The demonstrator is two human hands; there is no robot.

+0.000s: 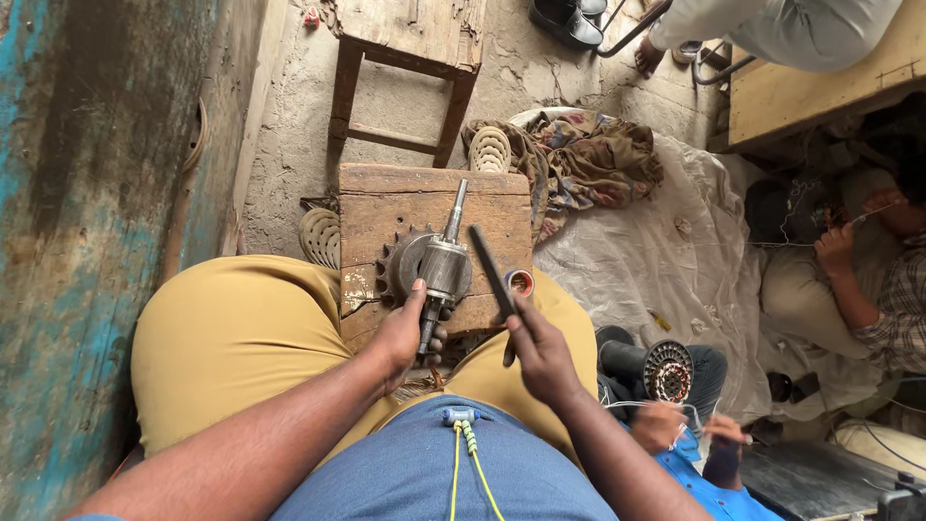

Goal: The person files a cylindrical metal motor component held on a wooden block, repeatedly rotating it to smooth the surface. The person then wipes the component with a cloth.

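A metal motor rotor (445, 267) with a long shaft stands tilted over a small wooden block serving as tabletop (386, 207), set between the person's knees; the shaft's upper end points away from the person. The lower end of the shaft is hidden inside the left hand (405, 336), which is closed around it with the thumb laid up along the shaft. The right hand (540, 355) is closed on the lower end of a flat dark strip-like tool (492, 273), whose upper end rises just beside the rotor; whether it touches the rotor cannot be made out. A toothed metal disc (392, 270) lies behind the rotor, partly covered by it. A small roll of tape (520, 282) sits at the block's right edge. Beyond the block stands a wooden stool (405, 58), cut off at the top edge. A crumpled cloth (588, 159) lies on the floor to the right. At lower right, another person's hands (661, 423) work wire beside a wound stator (667, 370); a third person sits at the far right, cut off by the frame.
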